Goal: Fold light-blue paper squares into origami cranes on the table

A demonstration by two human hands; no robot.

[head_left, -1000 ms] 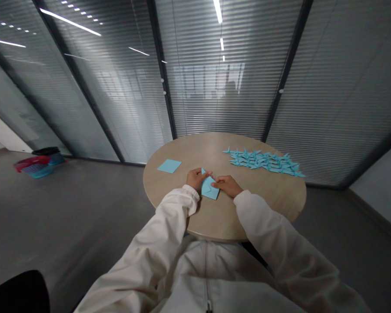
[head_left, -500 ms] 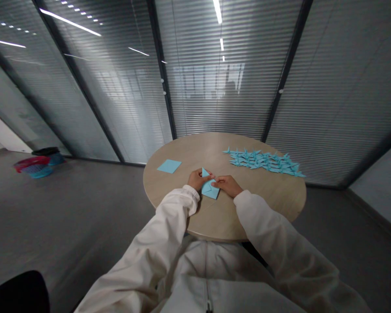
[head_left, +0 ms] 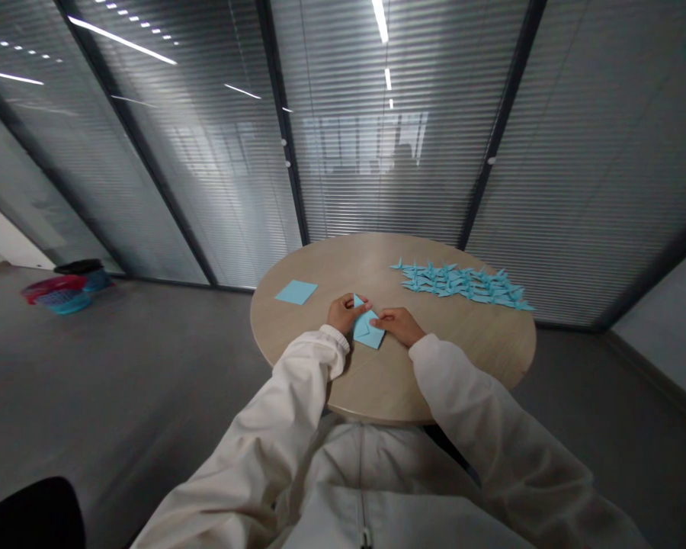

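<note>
A partly folded light blue paper (head_left: pixel 367 331) lies on the round wooden table (head_left: pixel 463 343) near its front edge. My left hand (head_left: pixel 344 313) pinches the paper's left side and upper corner. My right hand (head_left: pixel 398 324) presses on the paper's right edge with its fingers closed together. Both arms wear cream sleeves.
A flat blue paper square (head_left: pixel 296 292) lies on the table to the left. Several folded blue paper cranes (head_left: pixel 463 281) are spread at the table's far right. Glass walls with blinds stand behind. Coloured baskets (head_left: pixel 62 292) sit on the floor at far left.
My left hand's fingers shifted slightly along the paper's upper corner and back. The paper and right hand have hardly moved.
</note>
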